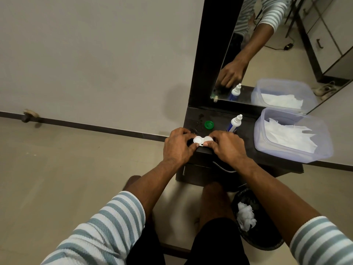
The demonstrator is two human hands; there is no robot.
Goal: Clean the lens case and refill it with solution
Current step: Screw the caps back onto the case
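A white two-well lens case (202, 140) lies near the front edge of the dark dresser top (246, 129). My left hand (178, 146) grips its left end and my right hand (227, 145) pinches its right well, where a white cap seems to sit. The left well looks uncovered. A green cap (209, 124) lies on the top just behind the case. The white and blue solution bottle (235, 123) stands upright to the right of the green cap, behind my right hand.
A clear plastic tub (292, 150) with white tissues sits at the right of the dresser top. A mirror (277, 44) rises behind it. A black bin (254, 219) with used tissues stands on the floor by my right leg.
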